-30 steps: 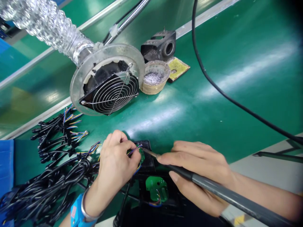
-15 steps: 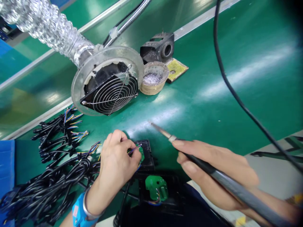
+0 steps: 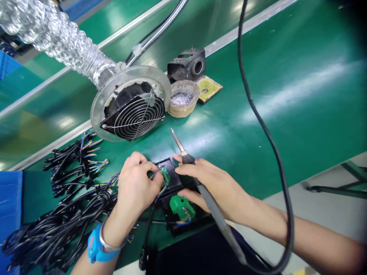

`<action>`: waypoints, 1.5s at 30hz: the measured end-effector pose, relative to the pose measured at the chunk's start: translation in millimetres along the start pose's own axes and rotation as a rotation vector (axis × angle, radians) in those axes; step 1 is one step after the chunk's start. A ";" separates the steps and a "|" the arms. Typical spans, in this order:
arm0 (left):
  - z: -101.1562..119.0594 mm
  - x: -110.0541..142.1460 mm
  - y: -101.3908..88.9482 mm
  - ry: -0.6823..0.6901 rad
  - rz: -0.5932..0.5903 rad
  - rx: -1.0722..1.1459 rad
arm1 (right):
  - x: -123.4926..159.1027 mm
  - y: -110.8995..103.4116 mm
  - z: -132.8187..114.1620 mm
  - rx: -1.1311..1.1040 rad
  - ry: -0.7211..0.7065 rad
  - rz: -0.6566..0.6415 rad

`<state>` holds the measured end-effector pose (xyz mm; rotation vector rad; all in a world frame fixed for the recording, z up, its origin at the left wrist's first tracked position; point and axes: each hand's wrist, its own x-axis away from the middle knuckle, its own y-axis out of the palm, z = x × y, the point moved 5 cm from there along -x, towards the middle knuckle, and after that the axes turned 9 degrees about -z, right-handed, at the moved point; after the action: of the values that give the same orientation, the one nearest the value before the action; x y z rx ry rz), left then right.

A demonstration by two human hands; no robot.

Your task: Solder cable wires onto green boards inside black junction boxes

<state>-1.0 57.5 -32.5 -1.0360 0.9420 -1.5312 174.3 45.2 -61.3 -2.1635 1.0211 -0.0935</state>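
Observation:
My left hand [image 3: 139, 187] is pinched closed on a thin purple wire beside a small green circuit board [image 3: 166, 178]. That board lies in a black plastic housing [image 3: 175, 181]. My right hand [image 3: 213, 181] is closed around a soldering iron [image 3: 209, 202], whose tip points up and away over the bench. The right thumb and fingers straddle the edges of the housings, apparently touching them. Nearer to me sits a second green board [image 3: 178, 206] with wires soldered to it, in another black housing [image 3: 179, 228]. My fingertips partly cover the first board.
Bundled black cables [image 3: 77, 221] with bare coloured ends lie at the left, by a blue bin [image 3: 11, 214]. A fume extractor fan [image 3: 139, 118] hangs over the bench. Behind are a solder bowl [image 3: 183, 109], a yellow sponge [image 3: 210, 88] and an iron holder [image 3: 189, 63]. The iron's cord [image 3: 266, 130] loops at right.
My right hand has moved left with the soldering iron, coming down to the housings. The nearer housing has shifted up and left. My left hand still pinches the wire.

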 end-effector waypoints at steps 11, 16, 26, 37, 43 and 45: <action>-4.7 0.3 -0.4 -0.013 0.075 -0.021 | -13.0 -4.3 0.4 -0.026 -0.163 0.111; -4.3 -0.4 -0.2 -0.019 0.078 -0.020 | -14.6 -35.6 -16.0 -0.020 -0.213 0.219; -5.2 0.7 2.5 -0.035 0.100 0.007 | -19.5 -41.7 -10.1 -0.151 -0.232 0.169; -6.6 0.6 4.6 -0.033 0.128 0.025 | -31.9 -39.8 -8.7 -0.157 -0.250 0.097; -5.1 -0.9 3.6 -0.035 0.120 0.024 | -31.1 -38.1 -8.5 -0.158 -0.274 0.113; -4.9 -1.2 3.0 -0.039 0.110 0.026 | -30.4 -40.1 -8.4 -0.159 -0.273 0.135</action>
<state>-4.5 58.4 -37.0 -0.9765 0.9345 -1.4238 176.3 78.2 -22.4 -2.1661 1.0391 0.3482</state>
